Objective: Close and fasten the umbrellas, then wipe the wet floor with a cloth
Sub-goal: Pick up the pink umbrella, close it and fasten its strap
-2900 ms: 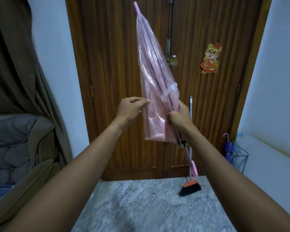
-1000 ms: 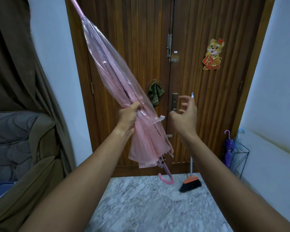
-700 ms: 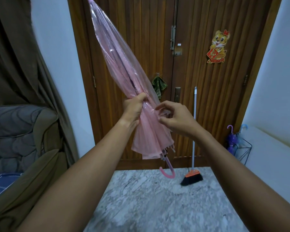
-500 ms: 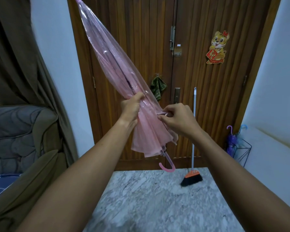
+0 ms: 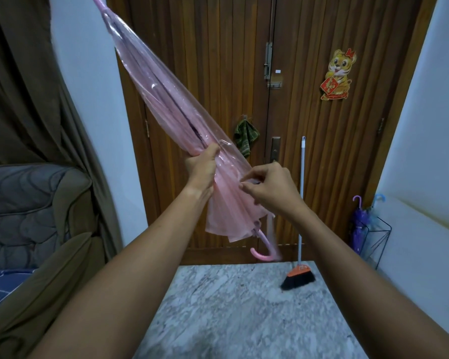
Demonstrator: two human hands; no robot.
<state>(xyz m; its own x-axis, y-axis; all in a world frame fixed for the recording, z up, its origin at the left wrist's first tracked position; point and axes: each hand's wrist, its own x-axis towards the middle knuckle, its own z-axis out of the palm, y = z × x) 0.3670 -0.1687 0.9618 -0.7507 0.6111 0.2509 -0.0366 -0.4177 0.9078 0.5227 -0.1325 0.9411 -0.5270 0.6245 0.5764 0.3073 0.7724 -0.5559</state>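
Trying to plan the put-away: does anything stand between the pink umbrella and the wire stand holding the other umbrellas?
Yes. The broom leans on the door between the pink umbrella, gripped by the left hand, and the wire stand.

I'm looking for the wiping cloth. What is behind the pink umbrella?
The wooden door, with a green cloth hanging on it just right of the pink umbrella. The folded canopy blurs and hides part of the door.
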